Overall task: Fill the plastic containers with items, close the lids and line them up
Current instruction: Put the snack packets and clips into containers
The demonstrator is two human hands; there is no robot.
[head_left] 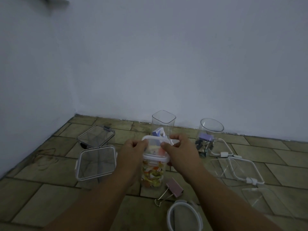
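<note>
A clear square container (pixel 152 172) packed with colourful items stands on the floor in front of me, its white-rimmed lid (pixel 155 148) resting on top. My left hand (pixel 133 157) grips the lid's left side and my right hand (pixel 180 149) holds its right side, fingers curled over the rim. Behind stands a tall square container (pixel 164 121) without a lid, with a purple-white item inside. To the right, a round container (pixel 210 130) holds binder clips. A pink binder clip (pixel 174 189) lies near the filled container.
Loose lids lie around: a dark-rimmed square one (pixel 96 136), a white-rimmed square one (pixel 95 162), clear ones on the right (pixel 240 169), and a round one (pixel 183 215) close to me. The wall runs just behind the containers, with a corner at left.
</note>
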